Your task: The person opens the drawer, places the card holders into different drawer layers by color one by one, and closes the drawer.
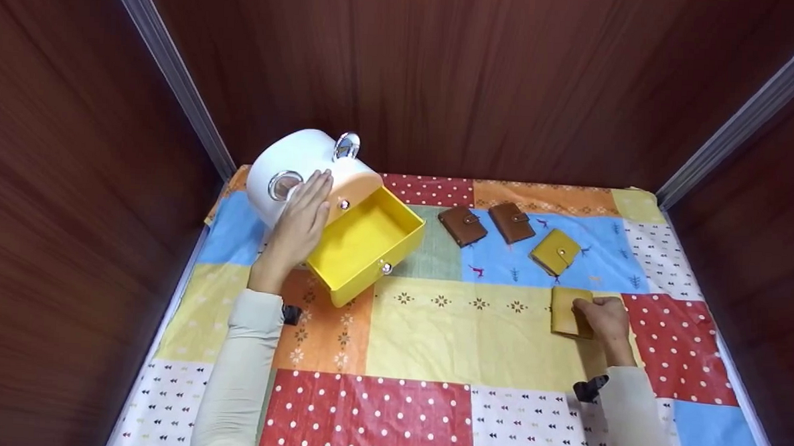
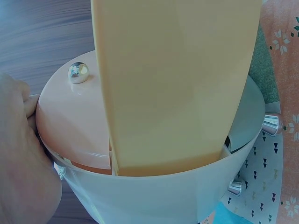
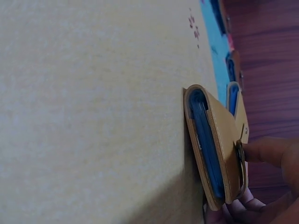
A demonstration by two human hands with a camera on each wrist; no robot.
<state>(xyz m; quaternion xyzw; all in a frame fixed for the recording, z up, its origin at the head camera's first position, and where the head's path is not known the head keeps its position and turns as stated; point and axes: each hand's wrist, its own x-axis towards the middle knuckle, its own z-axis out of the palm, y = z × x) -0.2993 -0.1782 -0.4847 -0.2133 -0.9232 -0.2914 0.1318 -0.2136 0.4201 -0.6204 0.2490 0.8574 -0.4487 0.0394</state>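
My left hand (image 1: pixel 303 212) lies with straight fingers on the white rounded drawer box (image 1: pixel 306 145). A yellow drawer (image 1: pixel 363 238) with a silver knob stands pulled out of it, and a peach drawer front (image 2: pixel 74 116) beside it is closed. On the right, my right hand (image 1: pixel 606 319) pinches a mustard-yellow card wallet (image 1: pixel 563 311) near its snap strap, the thumb at the snap. Blue inner sleeves (image 3: pixel 208 144) show along the wallet's open side. Its lower edge is close to the cloth, with fingers partly hidden behind it.
Beyond the right hand lie a second yellow card wallet (image 1: pixel 556 251) and two brown ones, one brown wallet (image 1: pixel 462 226) nearer the drawer. A patchwork cloth (image 1: pixel 432 338) covers the table. Dark wood-grain panels (image 1: pixel 443 77) enclose the back and both sides.
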